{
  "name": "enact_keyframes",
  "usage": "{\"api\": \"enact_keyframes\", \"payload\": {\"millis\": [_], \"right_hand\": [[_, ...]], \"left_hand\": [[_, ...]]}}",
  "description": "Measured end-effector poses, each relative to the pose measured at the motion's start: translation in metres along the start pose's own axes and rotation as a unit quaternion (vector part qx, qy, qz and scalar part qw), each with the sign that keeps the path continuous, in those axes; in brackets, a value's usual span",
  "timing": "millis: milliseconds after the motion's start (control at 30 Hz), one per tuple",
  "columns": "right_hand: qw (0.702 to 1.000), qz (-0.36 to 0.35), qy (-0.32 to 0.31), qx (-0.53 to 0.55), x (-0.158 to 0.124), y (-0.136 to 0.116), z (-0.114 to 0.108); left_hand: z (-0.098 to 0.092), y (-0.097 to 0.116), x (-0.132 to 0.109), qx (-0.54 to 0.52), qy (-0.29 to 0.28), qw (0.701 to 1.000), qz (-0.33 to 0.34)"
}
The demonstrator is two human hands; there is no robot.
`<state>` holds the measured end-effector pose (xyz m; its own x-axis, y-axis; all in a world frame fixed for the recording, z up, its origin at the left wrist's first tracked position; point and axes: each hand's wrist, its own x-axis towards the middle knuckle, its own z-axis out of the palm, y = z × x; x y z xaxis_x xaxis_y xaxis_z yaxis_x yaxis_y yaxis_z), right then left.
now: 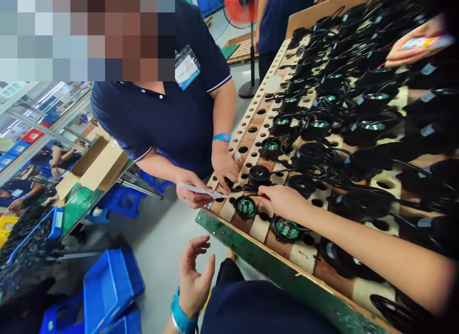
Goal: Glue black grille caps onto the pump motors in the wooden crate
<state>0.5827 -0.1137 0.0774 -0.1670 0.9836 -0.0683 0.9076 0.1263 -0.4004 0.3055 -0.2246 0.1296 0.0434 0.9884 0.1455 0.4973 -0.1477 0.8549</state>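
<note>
My left hand (195, 276), with a blue band at the wrist, hangs in front of the board's near edge. Its fingers are loosely curled and apart, with nothing in them. My right hand (283, 200) reaches in from the right and pinches a thin black cable (247, 187) among the round units. Below its fingertips lies a round black housing with a green circuit board (245, 205), and a second such housing (287, 228) sits nearer me. A black grille-faced unit (259, 174) is just beyond. My fingertips are partly hidden.
Rows of black units fill the wooden board with holes (263, 228). Opposite, a co-worker's hand (195, 197) holds a white sheet (202, 190); the other touches the board. At upper right, another person's hand (409, 49) holds a colourful tube. Blue crates (107, 286) stand lower left.
</note>
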Motion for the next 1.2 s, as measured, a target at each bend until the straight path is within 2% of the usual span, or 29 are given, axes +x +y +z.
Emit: {"api": "enact_keyframes", "payload": {"millis": [200,467,567,767,933,1200], "right_hand": [[0.998,0.021,0.009,0.062,0.001,0.011,0.008],[0.993,0.050,0.027,0.102,0.002,0.007,0.003],[0.993,0.052,0.023,0.105,0.002,0.005,0.001],[0.993,0.052,0.015,0.102,0.001,0.003,0.000],[0.993,0.048,0.018,0.108,-0.001,0.002,0.001],[0.994,0.043,0.014,0.098,-0.002,0.004,0.005]], "left_hand": [[-0.014,-0.014,-0.016,0.019,0.000,1.000,-0.019],[-0.024,-0.045,-0.024,0.067,-0.080,0.993,-0.060],[-0.024,-0.046,-0.034,0.071,-0.066,0.992,-0.076],[-0.007,-0.048,-0.068,0.083,0.008,0.993,-0.084],[0.017,-0.065,-0.097,0.079,0.072,0.993,-0.059],[0.030,-0.090,-0.126,0.090,0.084,0.990,-0.074]]}}
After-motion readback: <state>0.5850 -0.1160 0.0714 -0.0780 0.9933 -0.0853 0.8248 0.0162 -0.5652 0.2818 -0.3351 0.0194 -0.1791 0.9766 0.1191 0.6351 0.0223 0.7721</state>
